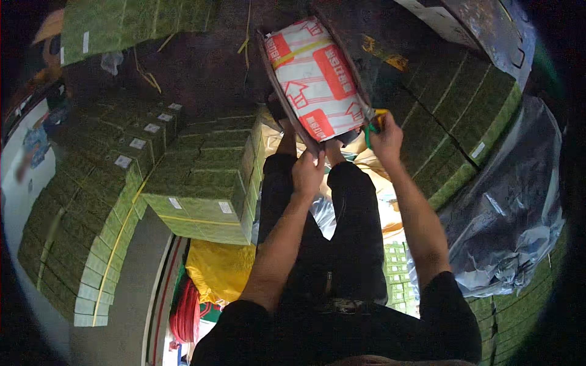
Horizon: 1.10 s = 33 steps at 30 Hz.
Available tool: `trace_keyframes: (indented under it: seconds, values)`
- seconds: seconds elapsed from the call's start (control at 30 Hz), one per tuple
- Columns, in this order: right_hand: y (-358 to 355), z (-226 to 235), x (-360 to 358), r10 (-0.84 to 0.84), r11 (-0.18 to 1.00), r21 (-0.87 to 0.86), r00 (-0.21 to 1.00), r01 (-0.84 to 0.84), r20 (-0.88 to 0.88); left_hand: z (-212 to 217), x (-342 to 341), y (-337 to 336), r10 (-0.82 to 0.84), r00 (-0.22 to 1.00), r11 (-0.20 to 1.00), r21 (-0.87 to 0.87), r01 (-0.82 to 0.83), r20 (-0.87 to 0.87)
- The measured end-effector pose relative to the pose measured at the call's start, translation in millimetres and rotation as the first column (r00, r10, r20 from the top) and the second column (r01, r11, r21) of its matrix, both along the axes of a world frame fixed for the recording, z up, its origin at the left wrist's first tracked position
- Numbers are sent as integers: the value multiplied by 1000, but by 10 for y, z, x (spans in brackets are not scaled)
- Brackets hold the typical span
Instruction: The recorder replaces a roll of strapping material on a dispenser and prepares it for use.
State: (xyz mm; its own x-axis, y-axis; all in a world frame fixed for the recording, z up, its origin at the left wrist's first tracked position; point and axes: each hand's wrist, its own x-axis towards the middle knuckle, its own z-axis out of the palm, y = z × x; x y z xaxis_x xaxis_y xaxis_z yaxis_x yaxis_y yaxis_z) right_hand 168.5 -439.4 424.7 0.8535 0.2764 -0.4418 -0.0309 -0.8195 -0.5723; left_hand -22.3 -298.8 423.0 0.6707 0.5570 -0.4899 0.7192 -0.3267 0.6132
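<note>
Two bare hands work at the near end of a dark open box [278, 91] that holds a white sack with red printed panels [314, 76], bound by a yellow strap [299, 53]. The box sits at about twelve o'clock from the person, just beyond the knees.

At nine o'clock stand stacks of green bundled packs [91, 207], each bearing a small white label and tied with yellow straps. A nearer block of the same green packs [204, 195] lies at ten o'clock.

The left hand [307, 174] is closed around the near left corner of the box, fingers curled over its edge. The right hand [386, 139] is closed on a green-handled tool [371, 127], apparently scissors, held against the near right corner of the box; the blades cannot be made out.

By judgement, the step in hand is opening or cutting at the box end while the left hand steadies it. The next move calls for a firm hold on the corner and a cut kept clear of the sack.

At one to three o'clock more green packs [452, 122] are stacked, partly under a sheet of clear plastic film [513, 213]. The floor [201, 67] is dark, with loose yellow strap pieces; a yellow bag [220, 268] lies at seven o'clock.
</note>
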Motion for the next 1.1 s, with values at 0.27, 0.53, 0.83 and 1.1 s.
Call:
trace_keyframes:
  seconds: [0.27, 0.53, 0.83, 1.1]
  values:
    - [-157, 615, -364, -209, 974, 65, 971, 217, -116, 363, 1494, 929, -379, 920, 883, 339, 325, 104]
    - [58, 746, -355, 97, 981, 189, 747, 38, -658, -45, 1728, 972, -534, 827, 824, 112, 555, -175]
    - [196, 341, -196, -40, 892, 201, 514, 404, -857, -447, 1617, 1230, -535, 842, 837, -180, 517, -67]
    - [660, 315, -120, -175, 839, 127, 483, 529, -858, -492, 1593, 1235, -540, 842, 836, -118, 535, -10]
